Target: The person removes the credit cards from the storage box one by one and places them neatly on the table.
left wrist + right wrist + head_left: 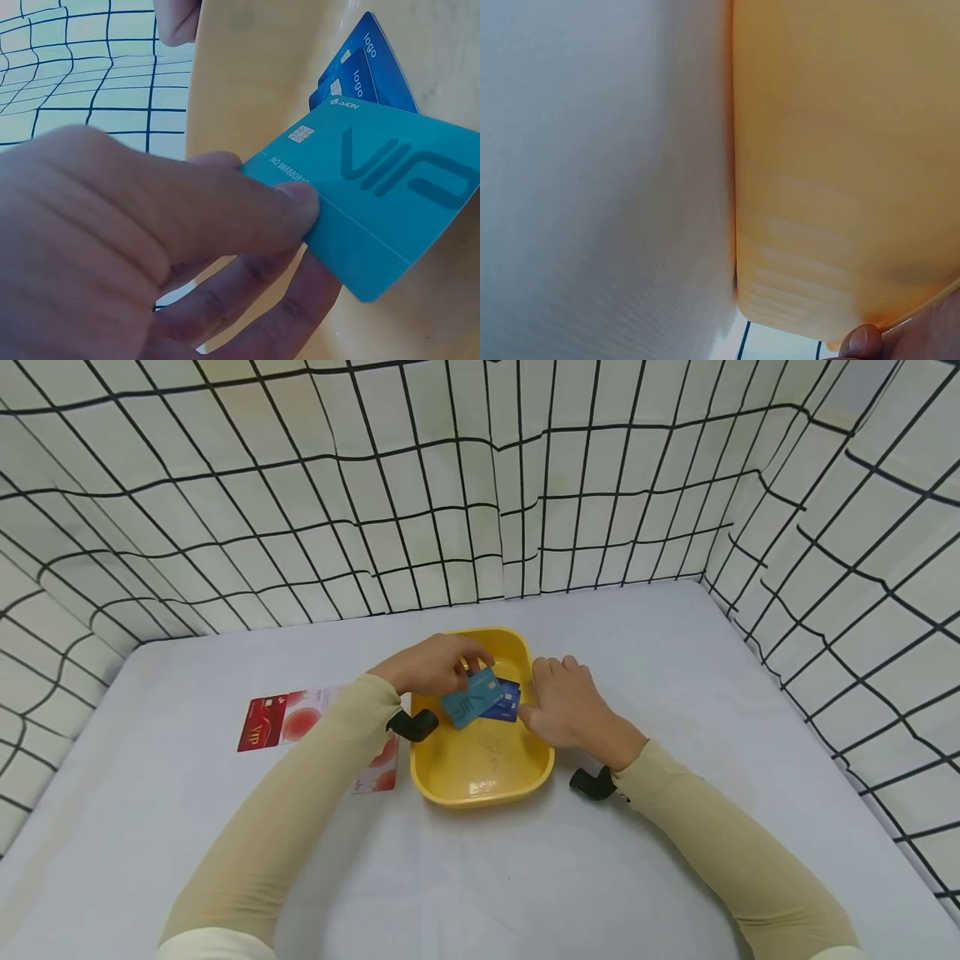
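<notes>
Between the thumb and fingers, my left hand [435, 665] pinches a teal bank card [471, 700] with a chip and large VIP lettering. The card is tilted above the inside of a yellow plastic basin [480, 768]. Two overlapping blue cards [381, 64] marked "logo" lie in the basin, partly hidden behind the teal one. On the basin's right side, my right hand [567, 706] grips the rim. In the right wrist view the basin's outer wall [817, 150] fills the right half, with a fingertip [862, 341] at its edge.
Left of the basin, a red VIP card [261, 724] and pink-and-white cards [302, 720] lie on the white tabletop [480, 877]; my left forearm covers some of them. Black wire grid panels [420, 510] over white sheeting stand along the back and both sides.
</notes>
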### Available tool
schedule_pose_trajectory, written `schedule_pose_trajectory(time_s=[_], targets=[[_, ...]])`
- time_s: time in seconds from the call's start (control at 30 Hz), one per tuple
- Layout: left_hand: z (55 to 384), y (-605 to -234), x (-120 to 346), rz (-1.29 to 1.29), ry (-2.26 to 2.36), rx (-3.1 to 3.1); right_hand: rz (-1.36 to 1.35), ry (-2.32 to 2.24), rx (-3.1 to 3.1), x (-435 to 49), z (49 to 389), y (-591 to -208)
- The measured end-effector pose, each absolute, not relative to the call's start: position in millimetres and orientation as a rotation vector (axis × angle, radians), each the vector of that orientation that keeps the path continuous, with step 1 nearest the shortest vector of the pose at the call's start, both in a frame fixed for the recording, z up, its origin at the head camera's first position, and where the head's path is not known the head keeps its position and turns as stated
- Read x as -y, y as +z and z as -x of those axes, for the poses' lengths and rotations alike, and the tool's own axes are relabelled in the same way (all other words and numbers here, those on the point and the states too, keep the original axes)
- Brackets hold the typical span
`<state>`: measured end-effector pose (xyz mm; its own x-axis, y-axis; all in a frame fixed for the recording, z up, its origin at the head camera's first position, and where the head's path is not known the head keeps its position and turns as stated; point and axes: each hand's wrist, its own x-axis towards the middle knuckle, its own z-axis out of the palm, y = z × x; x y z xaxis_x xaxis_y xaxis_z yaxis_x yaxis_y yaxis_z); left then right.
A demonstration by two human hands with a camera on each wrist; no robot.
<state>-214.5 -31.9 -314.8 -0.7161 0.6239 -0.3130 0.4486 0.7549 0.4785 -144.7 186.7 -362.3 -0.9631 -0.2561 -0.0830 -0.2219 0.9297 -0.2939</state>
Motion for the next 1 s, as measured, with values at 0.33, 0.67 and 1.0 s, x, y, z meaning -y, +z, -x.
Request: schedule_pose_trajectory(time_s=[0.33,0.67,1.0], targets=[[210.7,-309.0,34.3,-0.835,0.526,-2.506,0.414,-0.467,-2.969,-188.6,144.1,-362.1],[201.5,-307.6,35.2,-0.844,0.602,-2.523,0.426,-0.476,-2.982,-188.9,143.6,-362.4],[190.1,-305.5,38.8,-0.873,0.662,-2.552,0.416,-0.465,-2.981,-187.7,143.3,-362.4]])
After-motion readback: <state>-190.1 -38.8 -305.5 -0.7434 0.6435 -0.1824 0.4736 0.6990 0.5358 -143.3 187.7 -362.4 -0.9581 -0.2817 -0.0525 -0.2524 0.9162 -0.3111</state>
